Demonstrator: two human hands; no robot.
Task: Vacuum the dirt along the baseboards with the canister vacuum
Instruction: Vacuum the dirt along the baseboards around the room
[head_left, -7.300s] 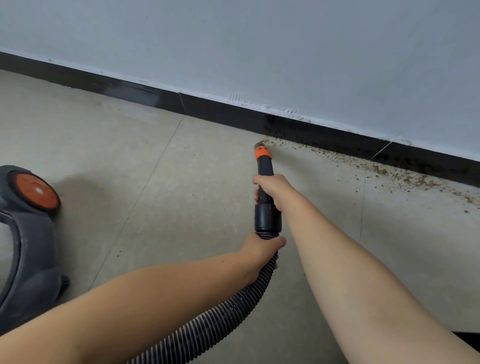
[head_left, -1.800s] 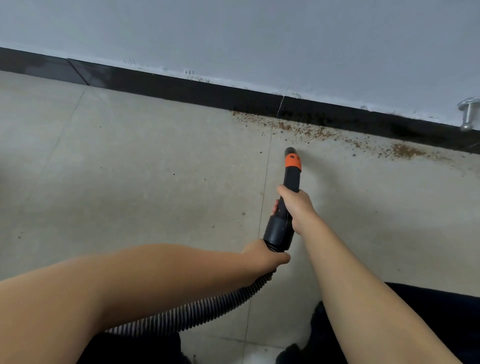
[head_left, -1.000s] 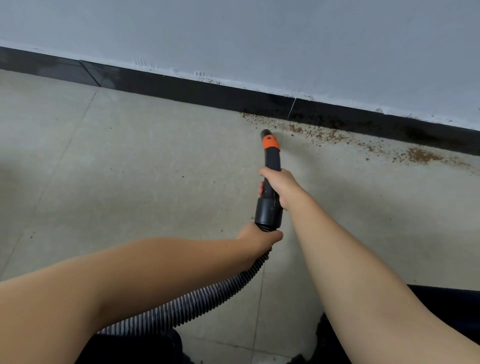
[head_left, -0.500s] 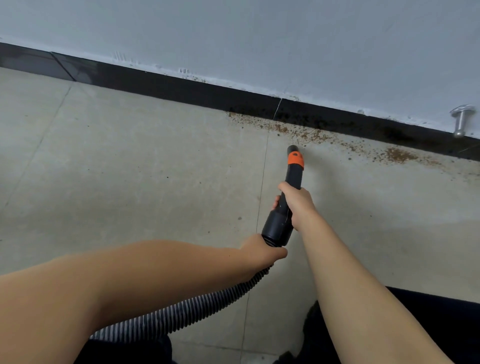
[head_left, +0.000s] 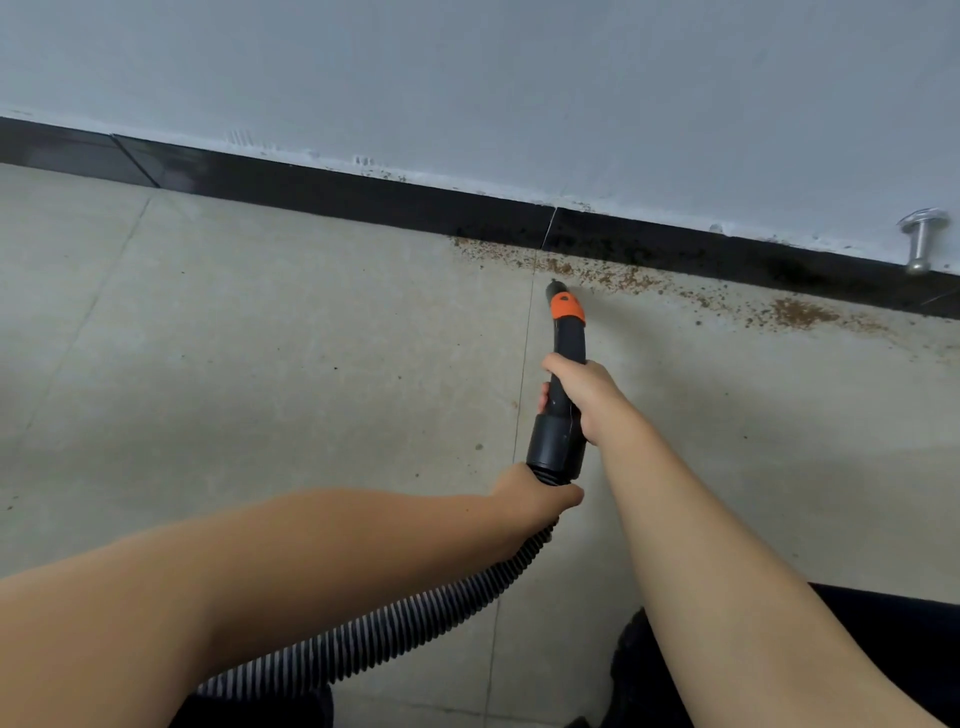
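The dirt (head_left: 608, 274) lies in a brown band on the floor (head_left: 260, 364) right against the black baseboard (head_left: 363, 195), starting just left of the baseboard's seam and running off to my right, with a denser patch (head_left: 797, 312) further along near the metal doorstop (head_left: 922, 244). To the left of that start the strip along the baseboard looks clean, so I judge the work left is all rightward.

My nozzle (head_left: 563, 304), the one with the orange collar, points up and away from me, its tip at the near edge of the band, just below the seam. Its long axis runs nearly square to the baseboard, so the dirt stretches sideways across the tip, not ahead of it.

My right hand (head_left: 584, 397) is wrapped round the black handle just behind the collar; this is the grip nearer the dirt and the one that steers. My left hand (head_left: 535, 499) is curled round the ribbed hose (head_left: 415, 618) where it meets the cuff, feeding slack. The next sweep, as I judge it, calls for sliding the tip right along the baseboard.
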